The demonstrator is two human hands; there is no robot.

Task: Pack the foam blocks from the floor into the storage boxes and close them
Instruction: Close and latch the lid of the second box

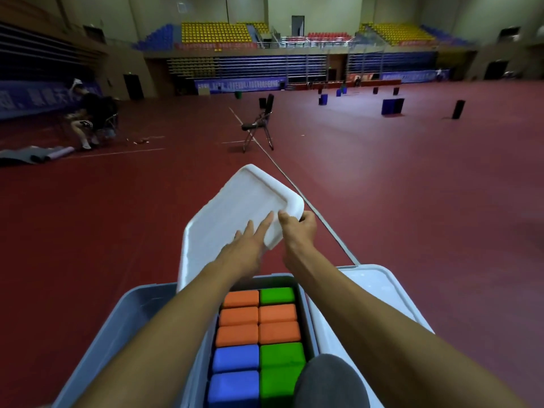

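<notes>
Reaches both bare forearms forward over the boxes. Lays the left hand [250, 242] flat on the hollow face of a white rectangular plastic lid [235, 201], fingers straight and slightly spread, tips aimed away and to the right. Grips the near right corner of that lid with the right hand [297, 228], thumb on the hollow face just beside the left fingertips, other fingers curled round the rim and mostly hidden behind it. Holds the lid tilted, far corner highest, above the far end of a grey plastic storage box [307, 307] (contact between the lid's low edge and the box rim is hidden behind the left forearm, so cannot tell).

Below and nearer than the fingers, packed inside that box in two rows: rectangular foam blocks, namely orange blocks [240, 316], green blocks [278, 295] and blue blocks [235, 357]. Left of the left wrist, a second grey plastic box [138, 316]; right of the right forearm, a second white plastic lid [382, 293] lying flat. Near the bottom edge, a grey-clad knee [329, 381].

Beyond the fingertips: dark red sports-hall floor [412, 201], a black folding chair [260, 125], a seated person [88, 113] far to the left, and tiers of yellow, blue and red stadium seats [215, 32] along the back wall.
</notes>
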